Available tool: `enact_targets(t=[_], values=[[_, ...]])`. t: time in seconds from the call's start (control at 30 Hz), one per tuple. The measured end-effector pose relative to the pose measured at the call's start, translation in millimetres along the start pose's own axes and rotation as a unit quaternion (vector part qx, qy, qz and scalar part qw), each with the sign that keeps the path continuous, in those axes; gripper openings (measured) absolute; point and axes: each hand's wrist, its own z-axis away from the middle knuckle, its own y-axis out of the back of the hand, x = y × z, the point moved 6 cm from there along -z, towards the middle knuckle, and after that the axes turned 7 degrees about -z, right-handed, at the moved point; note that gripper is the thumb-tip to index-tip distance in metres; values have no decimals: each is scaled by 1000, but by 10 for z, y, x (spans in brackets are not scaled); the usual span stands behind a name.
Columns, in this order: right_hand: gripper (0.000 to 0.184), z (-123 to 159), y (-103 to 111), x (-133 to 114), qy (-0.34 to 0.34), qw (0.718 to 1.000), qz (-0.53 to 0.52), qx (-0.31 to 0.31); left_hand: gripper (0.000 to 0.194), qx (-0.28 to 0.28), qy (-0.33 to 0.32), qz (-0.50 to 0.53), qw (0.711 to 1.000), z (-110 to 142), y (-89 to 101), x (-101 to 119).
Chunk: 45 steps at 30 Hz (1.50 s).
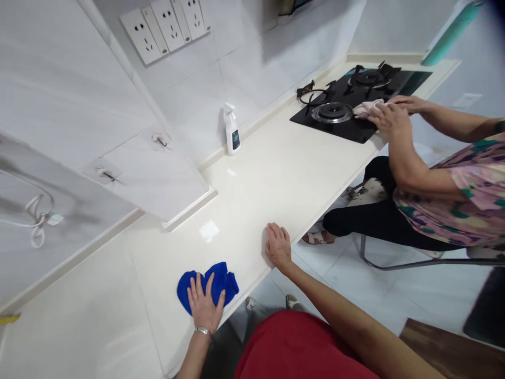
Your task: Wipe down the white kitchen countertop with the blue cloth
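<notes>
My left hand (205, 303) lies flat with spread fingers on a bunched blue cloth (225, 282), pressing it against the pale countertop (252, 195). A silver bracelet circles that wrist. Further right, my right hand (278, 246) rests palm down near the counter's front edge, its fingers stretched out and slightly bent, with nothing in it. Against the wall behind stands a white spray bottle (232, 131) with a dark label, apart from both hands.
On the right, a seated co-worker (434, 184) holds a pale cloth (370, 108) with both hands on a black gas hob (339, 100). A loose pan support (313, 96) lies beside it. Wall sockets (169, 23) and hooks (159, 139) are above. A wall column juts onto the counter.
</notes>
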Motion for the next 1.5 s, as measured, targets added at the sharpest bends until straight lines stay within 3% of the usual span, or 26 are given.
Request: enact_targets(t=[0.37, 0.53, 0.67, 0.77, 0.97, 1.1, 1.2, 1.33, 1.5], values=[[62, 12, -33, 1, -3, 997, -76, 0, 65, -79, 10, -13, 997, 17, -1, 780], [52, -20, 5, 63, -43, 980, -194, 23, 68, -96, 2, -1, 995, -135, 18, 1082], [32, -47, 103, 254, -136, 899, -413, 48, 68, -103, -19, 7, 994, -273, 25, 1268], [29, 119, 271, 508, -197, 843, -494, 78, 68, -108, -41, 8, 993, -384, 18, 1399], [26, 1081, 552, 1319, -380, 754, -517, 141, 69, -119, -96, 24, 988, -667, -9, 1791], [31, 1811, 564, 1782, -501, 677, -514, 162, 71, -119, -113, 31, 986, -850, -33, 2104], [32, 2186, 521, 1974, -559, 627, -512, 181, 72, -120, -126, 37, 984, -966, -51, 2302], [33, 2265, 476, 2010, -572, 607, -523, 174, 76, -130, -136, 44, 981, -1108, -86, 2497], [33, 1962, 565, 1895, -535, 650, -520, 144, 82, -130, -144, 53, 980, -1292, -114, 2769]])
